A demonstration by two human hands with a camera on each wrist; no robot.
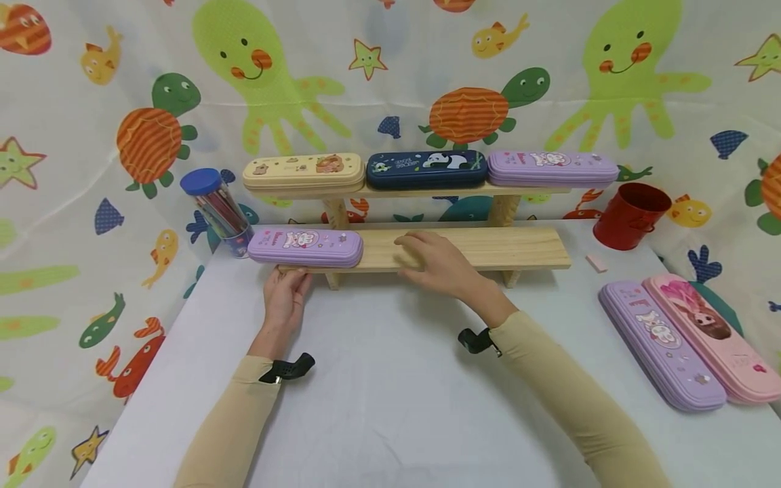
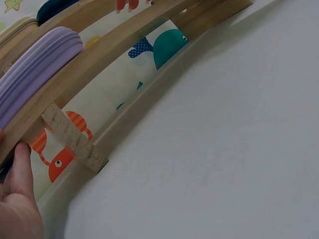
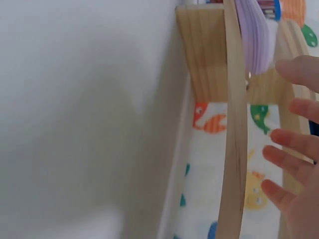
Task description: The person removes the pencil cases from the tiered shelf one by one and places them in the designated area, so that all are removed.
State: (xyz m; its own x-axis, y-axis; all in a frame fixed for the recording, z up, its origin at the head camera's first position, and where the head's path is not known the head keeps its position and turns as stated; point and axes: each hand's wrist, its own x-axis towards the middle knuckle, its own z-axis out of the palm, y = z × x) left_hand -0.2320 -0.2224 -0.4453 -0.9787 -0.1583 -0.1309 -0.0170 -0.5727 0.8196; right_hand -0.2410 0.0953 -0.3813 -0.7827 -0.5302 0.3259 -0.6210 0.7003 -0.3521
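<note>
A two-tier wooden shelf (image 1: 488,249) stands at the back of the table. My left hand (image 1: 285,298) grips the front edge of the lower board at its left end, below a purple pencil case (image 1: 305,248) with a bunny picture. In the left wrist view the thumb (image 2: 22,172) lies against the board under this case. Over the middle of the lower board is my right hand (image 1: 441,263), its fingers spread and holding nothing. On the upper board sit a cream pencil case (image 1: 304,173), a dark blue panda pencil case (image 1: 426,169) and another purple pencil case (image 1: 552,169).
A blue-lidded tube of pencils (image 1: 216,210) stands left of the shelf. To the right are a red bucket (image 1: 631,217) and a small pink eraser (image 1: 596,263). A purple pencil case (image 1: 662,346) and a pink pencil case (image 1: 714,339) lie side by side at the table's right edge.
</note>
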